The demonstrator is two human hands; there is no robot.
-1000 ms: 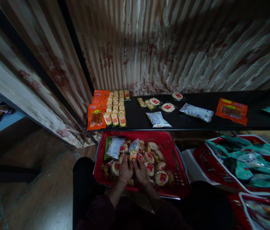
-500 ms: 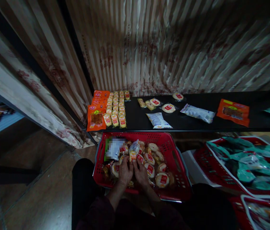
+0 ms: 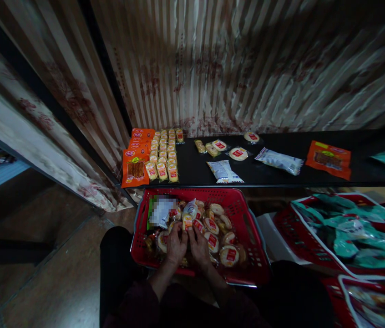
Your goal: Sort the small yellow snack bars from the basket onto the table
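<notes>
As the dark sleeve (image 3: 144,298) on the person's left runs forward, the left hand (image 3: 176,245) comes out over a red basket (image 3: 254,262), with the right hand (image 3: 199,247) close beside it. The fingers of both are bent in around one small wrapped cake (image 3: 187,222), pinching its near end between them, so the cake sits just past the fingertips, above the other food. A dark knee (image 3: 114,259) shows on the left of the hands. Round biscuits (image 3: 229,256) in clear wrappers lie close on the right of the hands, and a white packet (image 3: 189,208) is just beyond the held cake. Farther to the left of that, near the basket's far corner, is a pack (image 3: 161,213) whose front is blurred out. Well to the right of the hands, a second basket (image 3: 284,231) holds green bags (image 3: 354,228). Beyond the hands and the red basket runs a black shelf (image 3: 190,157). On it, ahead and to the left of the hands, small cakes (image 3: 162,169) stand in rows beside overlapping orange bags (image 3: 136,166); ahead and to the right are a short white bag (image 3: 225,171), a few loose biscuits (image 3: 238,153), a longer white bag (image 3: 279,161) and a single orange bag (image 3: 328,160). Farthest from the hands, behind the shelf, hangs a striped, flowered curtain (image 3: 192,77)
</notes>
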